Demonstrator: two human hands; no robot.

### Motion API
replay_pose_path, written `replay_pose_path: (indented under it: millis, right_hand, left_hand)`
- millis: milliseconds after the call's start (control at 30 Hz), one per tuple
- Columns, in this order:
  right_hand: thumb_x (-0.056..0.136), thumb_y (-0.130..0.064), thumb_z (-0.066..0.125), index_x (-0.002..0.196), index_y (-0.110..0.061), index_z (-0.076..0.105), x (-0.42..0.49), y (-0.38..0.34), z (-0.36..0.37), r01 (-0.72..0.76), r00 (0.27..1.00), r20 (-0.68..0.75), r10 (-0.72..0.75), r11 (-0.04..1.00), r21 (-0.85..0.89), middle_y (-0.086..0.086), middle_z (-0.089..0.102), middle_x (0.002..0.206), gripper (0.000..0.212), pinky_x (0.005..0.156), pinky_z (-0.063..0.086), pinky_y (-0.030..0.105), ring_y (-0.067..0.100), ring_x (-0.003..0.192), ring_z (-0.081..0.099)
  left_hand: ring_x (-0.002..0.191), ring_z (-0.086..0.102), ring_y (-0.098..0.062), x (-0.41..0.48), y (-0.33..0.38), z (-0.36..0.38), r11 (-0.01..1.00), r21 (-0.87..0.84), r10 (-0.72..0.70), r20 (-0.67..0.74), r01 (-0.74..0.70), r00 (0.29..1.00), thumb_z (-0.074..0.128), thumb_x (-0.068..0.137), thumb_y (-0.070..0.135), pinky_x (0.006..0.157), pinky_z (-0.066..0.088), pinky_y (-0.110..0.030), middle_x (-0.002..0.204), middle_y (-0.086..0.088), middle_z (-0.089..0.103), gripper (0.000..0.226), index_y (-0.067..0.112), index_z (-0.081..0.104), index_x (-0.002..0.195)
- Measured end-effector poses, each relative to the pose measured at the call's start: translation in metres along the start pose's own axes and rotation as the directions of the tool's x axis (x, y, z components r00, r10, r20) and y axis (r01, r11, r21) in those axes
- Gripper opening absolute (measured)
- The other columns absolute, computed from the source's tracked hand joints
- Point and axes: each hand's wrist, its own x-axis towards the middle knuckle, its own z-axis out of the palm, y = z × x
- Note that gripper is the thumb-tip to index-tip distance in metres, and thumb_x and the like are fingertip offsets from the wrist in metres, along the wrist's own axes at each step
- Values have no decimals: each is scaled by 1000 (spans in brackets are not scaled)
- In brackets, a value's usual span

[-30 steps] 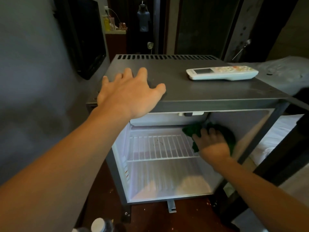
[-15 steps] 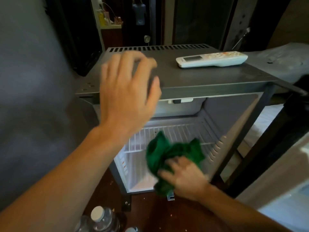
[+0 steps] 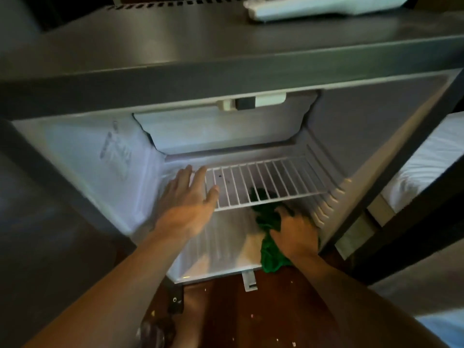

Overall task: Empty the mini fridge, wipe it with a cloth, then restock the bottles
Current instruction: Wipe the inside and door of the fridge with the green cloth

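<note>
The mini fridge [image 3: 82, 156] stands open in front of me, its white inside bare of bottles. A white wire shelf [image 3: 271, 182] runs across its middle. My left hand [image 3: 188, 197] lies flat with fingers spread on the shelf's left front corner. Below the shelf at the right, my right hand [image 3: 293, 232] presses a crumpled green cloth [image 3: 270, 249] against the fridge floor. Part of the cloth shows through the shelf wires. A bottle [image 3: 153, 330] is blurred at the bottom edge on the floor.
A white remote control [image 3: 313, 8] lies on the grey fridge top [image 3: 175, 41]. The open door's dark edge [image 3: 391, 187] runs down the right side, with a white bed [image 3: 431, 159] beyond it. The brown floor [image 3: 251, 317] has crumbs on it.
My left hand has left the fridge top and come down onto the wire shelf. My right hand has carried the cloth from outside the fridge front in under the shelf. The camera has dropped closer.
</note>
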Motion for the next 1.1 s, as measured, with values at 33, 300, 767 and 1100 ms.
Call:
replay_pose_path:
  millis: [33, 300, 767, 1100]
  right_hand:
    - [86, -49, 57, 137, -35, 38, 0, 6, 10, -17, 1000, 7, 17, 1000, -15, 4, 49, 134, 56, 93, 44, 34, 25, 120, 49]
    - [78, -58, 62, 108, -31, 60, 49, 0, 61, 173, 966, -174, -189, 979, -104, 9, 66, 99, 41, 76, 55, 46, 33, 88, 65]
    - [82, -41, 56, 123, -37, 45, 13, -55, 62, 729, 663, 259, -702, 684, -12, 1, 56, 125, 43, 97, 43, 45, 27, 111, 55]
    - [78, -44, 62, 119, -29, 57, 0, -144, 78, 617, 776, 133, -617, 786, 41, 9, 63, 118, 44, 85, 39, 47, 34, 107, 54]
  left_hand:
    - [150, 3, -18, 8, -1, 5, 998, 66, 20, -23, -18, 1000, 24, 99, 52, 121, 7, -40, 164, 1, 4, 59, 31, 12, 153]
    - [149, -8, -17, 27, 4, 11, 954, 278, 121, -25, -109, 992, 4, 90, 66, 118, -5, -46, 163, 1, -11, 67, 39, -4, 151]
    - [145, -22, -13, 30, 2, 16, 963, 233, 139, 12, -138, 990, -11, 83, 65, 117, -14, -48, 156, 13, -27, 62, 48, -25, 141]
    - [147, -19, -12, 34, -4, 18, 971, 192, 147, 2, -145, 989, 1, 92, 64, 114, -19, -46, 159, 13, -21, 58, 50, -15, 146]
